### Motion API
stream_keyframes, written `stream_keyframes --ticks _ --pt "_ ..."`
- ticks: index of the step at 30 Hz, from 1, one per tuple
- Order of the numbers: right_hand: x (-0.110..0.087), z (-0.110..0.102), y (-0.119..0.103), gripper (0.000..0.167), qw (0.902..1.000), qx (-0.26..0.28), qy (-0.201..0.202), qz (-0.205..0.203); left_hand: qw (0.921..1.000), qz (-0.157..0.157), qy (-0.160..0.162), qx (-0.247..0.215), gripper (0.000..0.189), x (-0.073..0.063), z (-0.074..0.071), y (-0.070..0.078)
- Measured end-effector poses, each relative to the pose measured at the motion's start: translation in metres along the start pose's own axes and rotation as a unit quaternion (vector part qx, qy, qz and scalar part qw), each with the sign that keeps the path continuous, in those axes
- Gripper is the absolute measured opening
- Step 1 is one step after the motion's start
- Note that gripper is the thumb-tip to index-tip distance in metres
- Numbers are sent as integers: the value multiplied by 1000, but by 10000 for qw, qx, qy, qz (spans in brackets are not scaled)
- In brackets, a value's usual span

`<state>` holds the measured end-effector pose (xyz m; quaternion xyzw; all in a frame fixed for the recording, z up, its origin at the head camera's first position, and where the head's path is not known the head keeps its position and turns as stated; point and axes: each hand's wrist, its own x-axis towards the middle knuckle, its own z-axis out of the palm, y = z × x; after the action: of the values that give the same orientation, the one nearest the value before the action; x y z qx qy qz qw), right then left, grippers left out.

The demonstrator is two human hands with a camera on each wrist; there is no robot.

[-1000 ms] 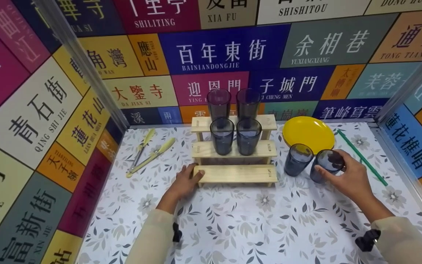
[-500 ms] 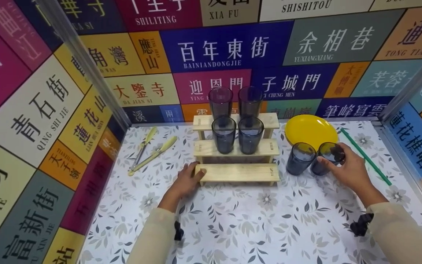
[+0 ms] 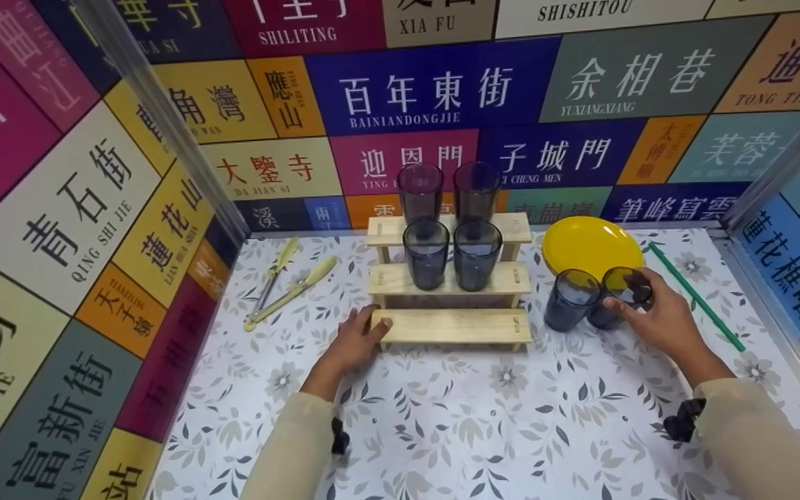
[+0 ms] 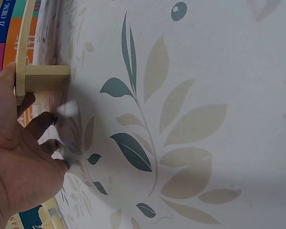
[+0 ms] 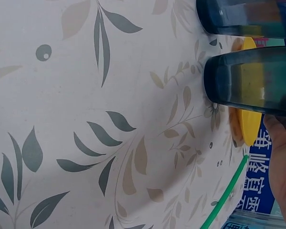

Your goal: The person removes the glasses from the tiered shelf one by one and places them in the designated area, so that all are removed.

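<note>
My right hand (image 3: 667, 316) grips a dark tinted drinking glass (image 3: 607, 311) by its right side, thumb at the front and fingers behind. The glass stands upright beside a matching glass (image 3: 569, 303), in front of a yellow plate. In the right wrist view the held glass (image 5: 229, 78) has its base at the cloth. My left hand (image 3: 350, 342) holds the left end of the bottom step of a three-step wooden rack (image 3: 452, 326), thumb on top. Two tinted glasses (image 3: 429, 267) sit on the middle step, and two purplish glasses (image 3: 421, 189) on the top one.
The yellow plate (image 3: 591, 243) lies right of the rack, with a green stick (image 3: 698, 298) slanting beside it. Yellow-handled tongs (image 3: 289, 292) lie to the left. Sign-printed walls (image 3: 435, 90) close off the back and sides of the flower-patterned tabletop (image 3: 442, 430).
My right hand has brought the held glass slightly back and level with its neighbour, and it stands straighter. My left hand has stayed on the rack. The head view has shifted slightly.
</note>
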<state>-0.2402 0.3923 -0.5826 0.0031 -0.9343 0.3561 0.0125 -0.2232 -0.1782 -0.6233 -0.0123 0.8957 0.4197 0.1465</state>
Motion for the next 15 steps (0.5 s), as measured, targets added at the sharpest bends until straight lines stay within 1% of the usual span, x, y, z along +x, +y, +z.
stream_keyframes --ticks 3,6,15 --pt "1 0 -2 102 9996 190 -148 140 9999 -105 14 59 69 2 2 -1" --pt "3 0 -3 106 9989 340 -235 218 9998 -145 37 91 69 3 2 -1" --pt "1 1 -5 111 9988 380 -286 123 9999 -138 -28 83 72 1 2 -1"
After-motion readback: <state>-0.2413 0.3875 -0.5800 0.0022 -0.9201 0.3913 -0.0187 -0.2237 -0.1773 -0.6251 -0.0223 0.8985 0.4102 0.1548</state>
